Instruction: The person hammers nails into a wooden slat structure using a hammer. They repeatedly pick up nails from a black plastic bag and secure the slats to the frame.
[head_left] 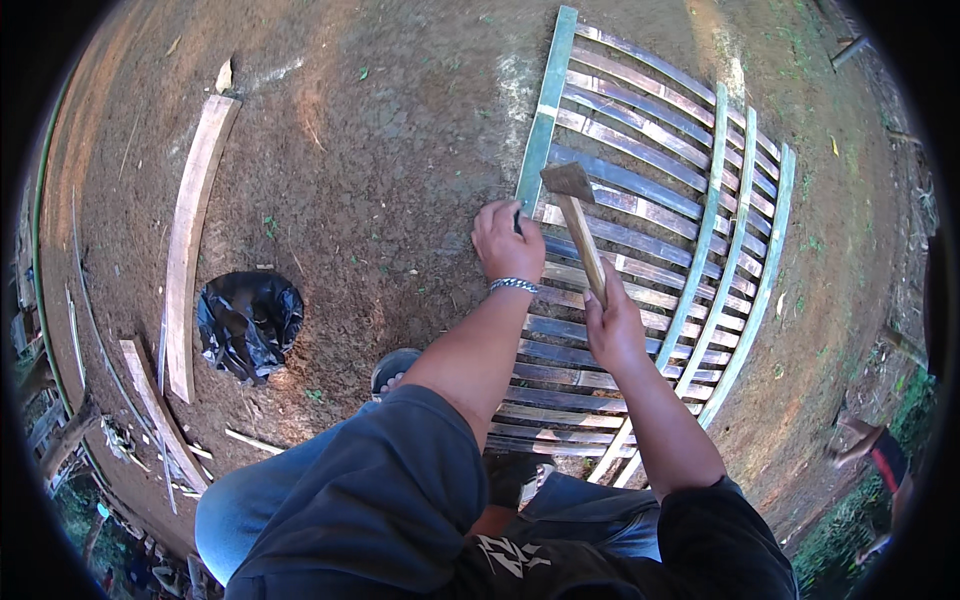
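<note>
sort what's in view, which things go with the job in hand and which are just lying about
In the job:
hammer, in the right grip
slatted frame, with the left grip at its green strip

Apparently just lying about:
long plank
shorter plank
black bag, though its contents aren't clear, so it may belong

Dark shirt (pixel 622 574): carries a white print on its front, near the lower edge of the view.
White print (pixel 508 553): angular, slanted strokes, resembling lettering or a logo, set close together.
Print's wording: too distorted to read; no other text is legible.
</note>
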